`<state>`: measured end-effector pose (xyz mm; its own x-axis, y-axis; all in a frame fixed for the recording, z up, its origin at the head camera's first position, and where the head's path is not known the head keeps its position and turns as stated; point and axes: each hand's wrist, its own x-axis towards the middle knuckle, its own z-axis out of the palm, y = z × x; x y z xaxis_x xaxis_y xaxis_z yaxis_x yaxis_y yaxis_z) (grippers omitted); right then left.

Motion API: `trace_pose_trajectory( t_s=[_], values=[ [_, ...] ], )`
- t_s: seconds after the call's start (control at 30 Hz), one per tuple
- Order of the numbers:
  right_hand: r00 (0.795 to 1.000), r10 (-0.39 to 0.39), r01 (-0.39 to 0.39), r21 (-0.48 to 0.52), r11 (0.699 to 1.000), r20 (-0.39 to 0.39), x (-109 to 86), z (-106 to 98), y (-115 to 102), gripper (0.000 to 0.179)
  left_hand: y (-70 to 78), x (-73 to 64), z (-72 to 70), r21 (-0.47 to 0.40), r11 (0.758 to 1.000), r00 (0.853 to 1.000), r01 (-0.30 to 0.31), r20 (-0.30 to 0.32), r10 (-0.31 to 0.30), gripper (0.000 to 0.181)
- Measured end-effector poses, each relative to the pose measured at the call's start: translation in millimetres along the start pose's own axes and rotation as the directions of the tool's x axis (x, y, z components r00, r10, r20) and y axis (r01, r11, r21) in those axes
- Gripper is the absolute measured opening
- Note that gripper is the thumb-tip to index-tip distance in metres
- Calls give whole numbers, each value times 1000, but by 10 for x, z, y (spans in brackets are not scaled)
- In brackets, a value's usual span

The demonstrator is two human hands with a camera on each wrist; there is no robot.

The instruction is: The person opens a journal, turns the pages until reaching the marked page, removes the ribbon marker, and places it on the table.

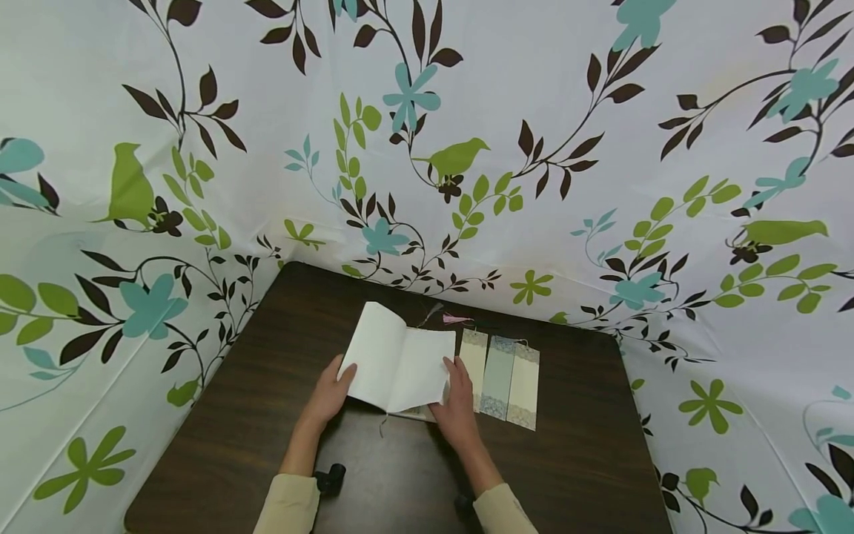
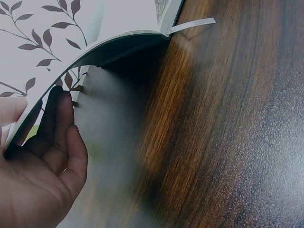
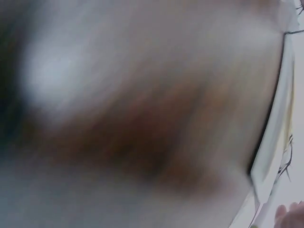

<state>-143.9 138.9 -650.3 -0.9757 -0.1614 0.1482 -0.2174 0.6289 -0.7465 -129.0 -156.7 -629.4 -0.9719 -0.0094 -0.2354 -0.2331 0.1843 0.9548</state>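
An open notebook (image 1: 376, 356) with blank white pages is held above the table in the head view. My left hand (image 1: 330, 394) pinches its left side, thumb on the page and fingers behind the dark cover (image 2: 128, 45). My right hand (image 1: 457, 404) holds the right side, with fingers over the page edge. A thin ribbon marker (image 2: 194, 23) hangs from the spine. Just right of my right hand lie three bookmarks (image 1: 497, 378) with patterned ends. In the right wrist view, mostly blurred, only a bit of the right hand (image 3: 290, 216) shows at the corner.
The dark wood-grain table (image 1: 247, 415) meets a white cloth backdrop (image 1: 560, 96) printed with leaves, flowers and birds. Behind the notebook lie a pink tassel (image 1: 457, 319) and a grey tassel (image 1: 433, 311). A black wrist device (image 1: 330, 480) sits by the left sleeve.
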Motion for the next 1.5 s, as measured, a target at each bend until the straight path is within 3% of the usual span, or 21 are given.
trace_pose_trajectory(
  t_s=[0.07,0.2,0.3,0.53,0.77,1.03,1.23,1.37,1.5],
  values=[
    [999,35,-36,127,991,10,30,19,-53,95,11,6,-4,1,1000,1000,11,-1,-11,65],
    [992,77,-106,317,942,102,62,66,-144,113,22,21,-2,10,1000,1000,16,5,-16,67],
    [981,111,-160,342,926,158,48,105,-224,115,26,34,7,16,1000,1000,5,7,-5,65],
    [966,105,-164,250,954,234,-2,230,-350,100,55,36,46,29,1000,1000,0,-15,0,62],
    [969,30,-53,87,995,247,-60,308,-391,80,71,14,62,2,999,999,33,-9,-33,67],
    [969,-40,40,2,999,242,-99,381,-382,66,26,29,69,-1,1000,1000,4,-30,-4,65],
    [956,-100,122,-64,990,274,-142,427,-387,57,31,29,88,-16,1000,999,-4,-36,4,57],
    [950,-101,131,-83,988,295,-153,443,-416,55,41,-9,70,-81,996,999,34,-2,-35,70],
    [947,-101,127,-67,990,304,-147,434,-454,54,41,-35,52,-125,992,1000,26,7,-26,80]
  ],
)
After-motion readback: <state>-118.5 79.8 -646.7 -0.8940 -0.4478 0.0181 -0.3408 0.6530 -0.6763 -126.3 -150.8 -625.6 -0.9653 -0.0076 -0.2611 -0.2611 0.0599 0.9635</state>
